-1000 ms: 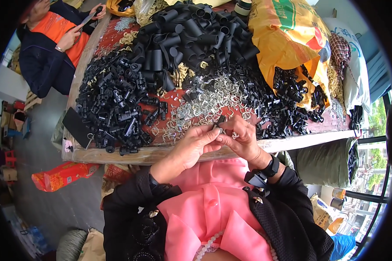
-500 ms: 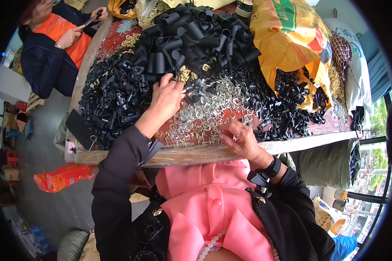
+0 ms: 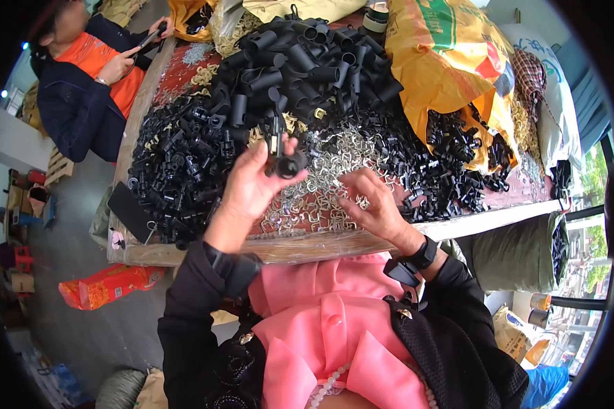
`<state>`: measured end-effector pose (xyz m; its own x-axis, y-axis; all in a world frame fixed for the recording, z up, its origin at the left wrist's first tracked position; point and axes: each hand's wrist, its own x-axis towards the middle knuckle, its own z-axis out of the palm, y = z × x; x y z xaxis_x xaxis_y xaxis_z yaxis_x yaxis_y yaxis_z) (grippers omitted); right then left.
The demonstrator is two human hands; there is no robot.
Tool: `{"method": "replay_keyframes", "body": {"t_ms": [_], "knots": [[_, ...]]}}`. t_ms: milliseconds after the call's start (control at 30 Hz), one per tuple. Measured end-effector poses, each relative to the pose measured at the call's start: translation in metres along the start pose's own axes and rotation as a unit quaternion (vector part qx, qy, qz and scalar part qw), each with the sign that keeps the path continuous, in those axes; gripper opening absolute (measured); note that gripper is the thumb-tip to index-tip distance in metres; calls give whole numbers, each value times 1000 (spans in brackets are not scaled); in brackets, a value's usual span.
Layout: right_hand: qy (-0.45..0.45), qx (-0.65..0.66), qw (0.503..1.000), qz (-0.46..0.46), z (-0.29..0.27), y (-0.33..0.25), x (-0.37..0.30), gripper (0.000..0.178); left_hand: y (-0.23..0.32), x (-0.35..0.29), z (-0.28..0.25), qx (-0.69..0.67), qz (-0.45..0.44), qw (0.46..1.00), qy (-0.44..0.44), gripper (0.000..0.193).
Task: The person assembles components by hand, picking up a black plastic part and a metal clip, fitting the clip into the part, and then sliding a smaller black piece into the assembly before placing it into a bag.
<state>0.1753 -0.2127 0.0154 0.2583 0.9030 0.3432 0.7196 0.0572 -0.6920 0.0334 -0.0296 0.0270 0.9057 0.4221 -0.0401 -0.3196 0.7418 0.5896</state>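
Note:
My left hand (image 3: 251, 183) is raised over the near part of the pile, its fingers closed around a black plastic piece (image 3: 278, 146) with a round cup-like end. Beside it my right hand (image 3: 375, 208) hovers at the near edge of the silvery metal clips (image 3: 334, 163). Its fingers are half bent, with a gap between thumb and forefinger, and I make out nothing held there. Just beyond my left hand lie a few brass-coloured pieces (image 3: 292, 124). Black tubular parts (image 3: 300, 58) are heaped farther back, and small black fittings (image 3: 184, 153) spread to the left.
An orange-yellow woven sack (image 3: 450, 61) spills small black parts (image 3: 450, 136) on the right. The wooden table edge (image 3: 300, 251) runs before me. At the far left another person (image 3: 89, 82) holds a dark tool. A red bag (image 3: 109, 286) lies on the floor.
My left hand has drawn back from the heap and turned up, now with a black plastic piece in it. My right hand has shifted slightly, its fingers less tightly curled.

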Motion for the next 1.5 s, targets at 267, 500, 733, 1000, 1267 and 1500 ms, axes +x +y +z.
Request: {"method": "replay_keyframes", "body": {"t_ms": [267,500,733,1000,1267,1500], "knots": [[64,-65,984,-153,18,0,10,49,-44,-23,24,-197,-96,974,-49,42],[-51,-49,993,-93,1,1,2,51,-33,-21,24,-34,-113,993,-21,36],[-128,161,975,83,-20,4,-4,53,-18,-30,25,369,-63,927,2,27],[-210,101,971,47,-34,1,6,46,-13,-29,22,328,-174,928,-37,31],[-127,54,986,-92,-36,-9,22,44,-12,-30,35,303,-159,939,2,26],[-197,74,977,-28,-60,-38,35,43,-4,-36,57,323,-113,939,-1,27]]}}
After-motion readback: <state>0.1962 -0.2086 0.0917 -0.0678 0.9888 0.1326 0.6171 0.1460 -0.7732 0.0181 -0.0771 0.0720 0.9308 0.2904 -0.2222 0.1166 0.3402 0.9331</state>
